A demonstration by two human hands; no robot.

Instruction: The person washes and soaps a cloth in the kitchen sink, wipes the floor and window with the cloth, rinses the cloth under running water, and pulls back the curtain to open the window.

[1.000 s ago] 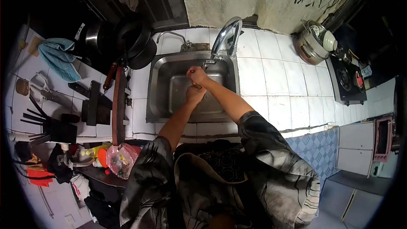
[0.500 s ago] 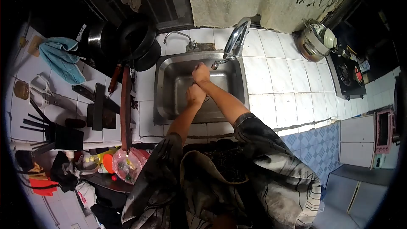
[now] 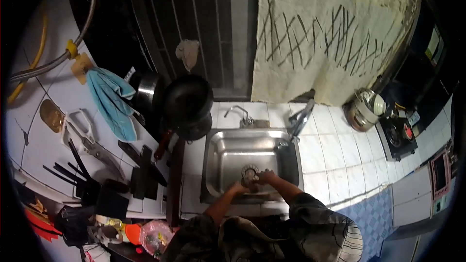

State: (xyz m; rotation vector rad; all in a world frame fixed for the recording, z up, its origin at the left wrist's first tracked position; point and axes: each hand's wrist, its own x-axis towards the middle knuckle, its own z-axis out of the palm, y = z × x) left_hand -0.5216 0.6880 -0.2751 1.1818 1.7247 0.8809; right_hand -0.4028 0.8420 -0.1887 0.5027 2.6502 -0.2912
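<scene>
My left hand [image 3: 237, 189] is low over the near part of the stainless steel sink [image 3: 228, 138], a short way left of my right hand [image 3: 266, 177]. My right hand reaches in from the right side, beside the round drain strainer [image 3: 250, 172]. The fingers look loosely stretched, though small and a little blurred, and no object shows in either hand. Behind the basin's right corner stands the chrome faucet [image 3: 302, 119]. A thinner curved tap [image 3: 237, 110] is at the back edge. No running water can be made out.
Left of the sink are a black wok [image 3: 188, 99], a blue towel [image 3: 110, 99], scissors [image 3: 92, 140] and a black utensil holder [image 3: 112, 201]. A steel pot [image 3: 361, 115] with bowls stands right, near a stove [image 3: 398, 138]. A cloth curtain [image 3: 330, 43] hangs behind.
The view has tilted upward, showing more of the window and curtain. My hands, previously together with one on the other's wrist, have come apart and moved to the near side of the basin.
</scene>
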